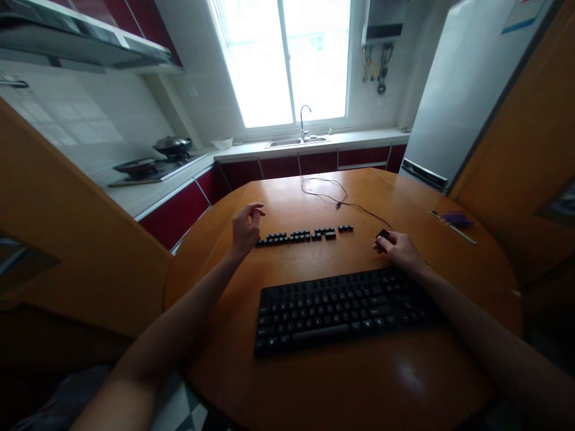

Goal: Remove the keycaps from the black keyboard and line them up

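Note:
My right hand [399, 250] pinches a small black piece, apparently a keycap [383, 234], above the table just beyond the right part of a black keyboard [323, 308]. The keyboard lies tilted slightly on the wooden table, its right end partly hidden by my right forearm. My left hand [246, 228] is raised near the left end of a row of loose black keycaps [300, 236], fingers loosely bent and apart, with nothing seen in them. These keycaps lie in short groups across the table, beyond the keyboard.
A thin cable [321, 194] loops over the far part of the round wooden table [215, 335]. At the right lie a purple item [457, 219] and a thin pale stick [462, 234]. Behind are a counter with a sink [287, 143], a stove with pans [173, 145], and a fridge [471, 84].

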Demonstrator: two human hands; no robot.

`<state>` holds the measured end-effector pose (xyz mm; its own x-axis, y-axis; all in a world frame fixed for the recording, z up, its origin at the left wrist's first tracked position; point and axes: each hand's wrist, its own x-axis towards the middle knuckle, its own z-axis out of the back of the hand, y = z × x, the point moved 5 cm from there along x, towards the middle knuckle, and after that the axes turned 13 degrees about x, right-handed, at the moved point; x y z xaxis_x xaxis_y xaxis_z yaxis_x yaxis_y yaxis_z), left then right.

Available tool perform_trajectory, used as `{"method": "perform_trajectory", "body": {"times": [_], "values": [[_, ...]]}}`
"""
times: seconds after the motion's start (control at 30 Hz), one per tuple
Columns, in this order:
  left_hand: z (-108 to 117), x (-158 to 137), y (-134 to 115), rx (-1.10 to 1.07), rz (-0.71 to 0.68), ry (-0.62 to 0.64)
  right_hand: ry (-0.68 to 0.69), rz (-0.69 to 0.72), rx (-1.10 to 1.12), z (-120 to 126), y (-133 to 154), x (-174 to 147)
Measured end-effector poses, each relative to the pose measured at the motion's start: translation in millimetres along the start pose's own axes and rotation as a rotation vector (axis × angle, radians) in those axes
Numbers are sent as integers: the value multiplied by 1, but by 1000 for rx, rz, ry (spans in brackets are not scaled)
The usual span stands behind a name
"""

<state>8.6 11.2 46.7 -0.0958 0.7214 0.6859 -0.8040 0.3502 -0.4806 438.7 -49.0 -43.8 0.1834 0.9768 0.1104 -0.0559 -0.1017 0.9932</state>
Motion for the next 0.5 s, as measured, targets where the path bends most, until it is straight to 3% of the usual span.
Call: {"method": "perform_trajectory", "body": {"times": [0.13,0.23,0.3,0.5], "values": [[25,-14,60,-97,231,17,-15,-8,-9,3,-2,0],[22,-32,99,-244,537,128,-22,-24,-27,4,-2,-1],[14,-41,111,-301,657,195,-31,-32,-53,4,-1,-2],[2,-44,115,-320,700,232,-41,-26,-79,4,3,-3]]}}
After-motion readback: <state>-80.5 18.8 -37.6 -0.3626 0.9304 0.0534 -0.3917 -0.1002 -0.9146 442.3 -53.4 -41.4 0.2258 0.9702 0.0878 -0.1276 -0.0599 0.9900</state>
